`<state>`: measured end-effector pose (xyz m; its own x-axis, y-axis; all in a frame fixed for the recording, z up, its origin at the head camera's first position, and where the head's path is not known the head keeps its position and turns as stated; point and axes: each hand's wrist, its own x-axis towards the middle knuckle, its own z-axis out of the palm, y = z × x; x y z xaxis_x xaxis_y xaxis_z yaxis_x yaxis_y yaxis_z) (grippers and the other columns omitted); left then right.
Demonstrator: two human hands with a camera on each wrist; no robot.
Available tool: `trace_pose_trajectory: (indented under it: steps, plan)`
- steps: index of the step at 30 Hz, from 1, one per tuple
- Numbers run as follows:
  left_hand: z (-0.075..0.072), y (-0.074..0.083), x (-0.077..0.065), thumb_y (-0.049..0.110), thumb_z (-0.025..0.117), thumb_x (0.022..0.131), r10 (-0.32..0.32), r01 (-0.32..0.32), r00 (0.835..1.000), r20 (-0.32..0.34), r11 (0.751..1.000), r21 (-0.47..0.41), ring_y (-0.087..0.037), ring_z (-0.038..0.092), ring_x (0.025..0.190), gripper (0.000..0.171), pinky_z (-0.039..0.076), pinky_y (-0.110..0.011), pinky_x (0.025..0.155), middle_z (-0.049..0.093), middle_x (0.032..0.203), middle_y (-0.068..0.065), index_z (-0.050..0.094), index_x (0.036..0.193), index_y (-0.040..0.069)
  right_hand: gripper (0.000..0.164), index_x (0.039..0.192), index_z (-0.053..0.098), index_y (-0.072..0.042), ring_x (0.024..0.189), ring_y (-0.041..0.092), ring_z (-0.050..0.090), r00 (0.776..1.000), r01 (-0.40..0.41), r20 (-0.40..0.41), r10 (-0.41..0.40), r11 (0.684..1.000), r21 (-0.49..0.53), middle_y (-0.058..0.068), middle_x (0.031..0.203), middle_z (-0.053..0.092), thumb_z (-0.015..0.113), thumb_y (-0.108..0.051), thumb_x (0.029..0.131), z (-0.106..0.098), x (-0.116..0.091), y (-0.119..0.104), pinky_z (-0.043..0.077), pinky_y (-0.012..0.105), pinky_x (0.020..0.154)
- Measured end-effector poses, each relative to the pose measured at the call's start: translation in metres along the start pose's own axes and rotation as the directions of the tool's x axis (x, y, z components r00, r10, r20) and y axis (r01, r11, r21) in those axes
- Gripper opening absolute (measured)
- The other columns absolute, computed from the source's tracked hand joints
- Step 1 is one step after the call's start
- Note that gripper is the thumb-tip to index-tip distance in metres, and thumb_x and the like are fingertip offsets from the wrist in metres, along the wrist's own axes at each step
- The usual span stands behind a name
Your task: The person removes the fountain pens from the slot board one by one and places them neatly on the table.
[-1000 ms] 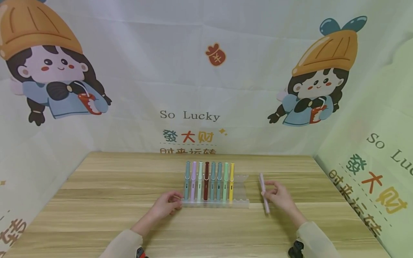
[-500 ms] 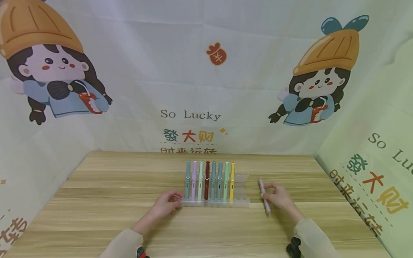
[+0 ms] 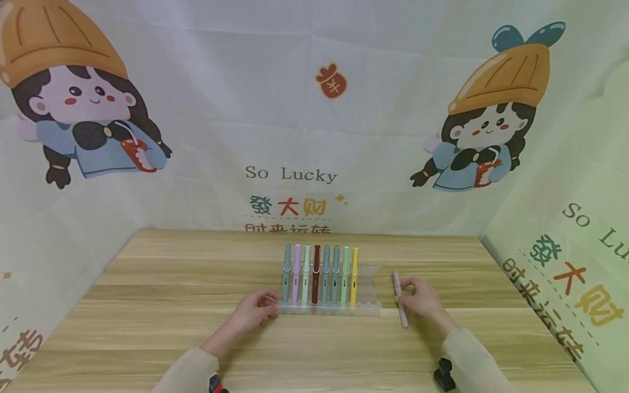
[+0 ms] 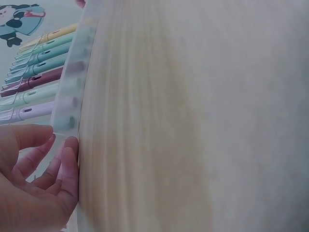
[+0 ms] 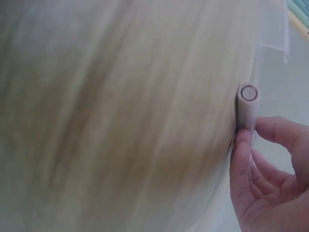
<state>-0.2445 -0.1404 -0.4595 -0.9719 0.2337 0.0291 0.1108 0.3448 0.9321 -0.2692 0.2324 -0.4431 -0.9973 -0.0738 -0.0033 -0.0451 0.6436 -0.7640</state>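
A clear plastic pen rack (image 3: 368, 309) stands mid-table, holding a row of capped pens in blue-grey, lilac, mint, dark red, green and yellow. The thumb and fingers of my left hand (image 3: 255, 310) pinch its left end; in the left wrist view the thumb tip lies at the rack's front strip (image 4: 65, 108). To the right of the rack, my right hand (image 3: 423, 299) pinches a pale pink pen (image 3: 399, 300) between thumb and fingers. That pen slants slightly, with its round end (image 5: 249, 93) facing the right wrist camera.
At its right end the rack has several vacant notches beyond the yellow pen (image 3: 354, 275). The wooden table (image 3: 314, 355) runs back to a printed cloth (image 3: 383, 136) that hangs behind it and at both sides.
The pink pen's far end has come down toward the table, and the pen has turned a little in my right hand and shifted slightly left. My left hand stays at the rack's end.
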Motion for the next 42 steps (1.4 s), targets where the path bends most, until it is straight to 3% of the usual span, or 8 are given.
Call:
trace_pose_trajectory:
  steps: [11,17,22,31,42]
  plan:
    - [0.000,0.000,0.001,-0.004,0.053,0.083,0.004,-0.004,1.000,0.005,1.000,-0.002,-0.021,0.055,0.069,0.016,0.045,-0.031,0.053,0.057,0.077,-0.008,0.054,0.099,-0.007,0.035,0.108,0.048,0.010,0.049,0.015,0.053,1.000,0.003,-0.003,-0.003,1.000,-0.007,0.006,0.060,0.054,0.061,-0.002,0.078,0.001,0.001,0.003,0.045,0.028,0.046]
    - [0.000,-0.001,0.001,-0.003,0.053,0.083,0.010,-0.010,1.000,0.013,1.000,0.003,-0.020,0.055,0.069,0.017,0.046,-0.031,0.053,0.058,0.078,-0.008,0.053,0.100,-0.007,0.037,0.112,0.047,0.011,0.054,0.017,0.056,1.000,-0.018,-0.022,0.019,0.999,0.039,0.008,0.065,0.054,0.058,-0.003,0.080,-0.001,-0.001,0.000,0.048,0.029,0.050]
    - [0.000,-0.001,0.001,-0.003,0.053,0.083,0.003,-0.003,1.000,0.008,1.000,0.002,-0.020,0.055,0.069,0.017,0.046,-0.031,0.053,0.057,0.078,-0.008,0.053,0.100,-0.007,0.034,0.112,0.049,0.010,0.062,0.021,0.059,0.996,0.046,-0.074,-0.039,0.993,0.106,0.010,0.075,0.056,0.058,-0.001,0.081,-0.001,-0.003,-0.006,0.050,0.029,0.055]
    - [0.001,-0.002,0.002,-0.003,0.054,0.083,0.003,-0.003,1.000,-0.006,1.000,0.002,-0.020,0.054,0.069,0.017,0.046,-0.032,0.054,0.058,0.078,-0.008,0.054,0.099,-0.006,0.034,0.112,0.052,0.006,0.079,0.026,0.058,0.979,0.187,-0.123,-0.162,0.955,0.231,0.014,0.089,0.061,0.061,-0.005,0.082,0.012,-0.009,-0.025,0.048,0.028,0.063]
    - [0.000,-0.004,0.002,-0.003,0.054,0.083,0.016,-0.016,1.000,0.004,1.000,0.007,-0.021,0.055,0.070,0.016,0.047,-0.032,0.055,0.058,0.078,-0.008,0.054,0.099,-0.006,0.036,0.114,0.051,0.005,0.085,0.026,0.058,0.967,0.231,-0.188,-0.172,0.903,0.362,0.020,0.094,0.061,0.061,0.001,0.080,0.039,-0.002,-0.035,0.047,0.025,0.071]
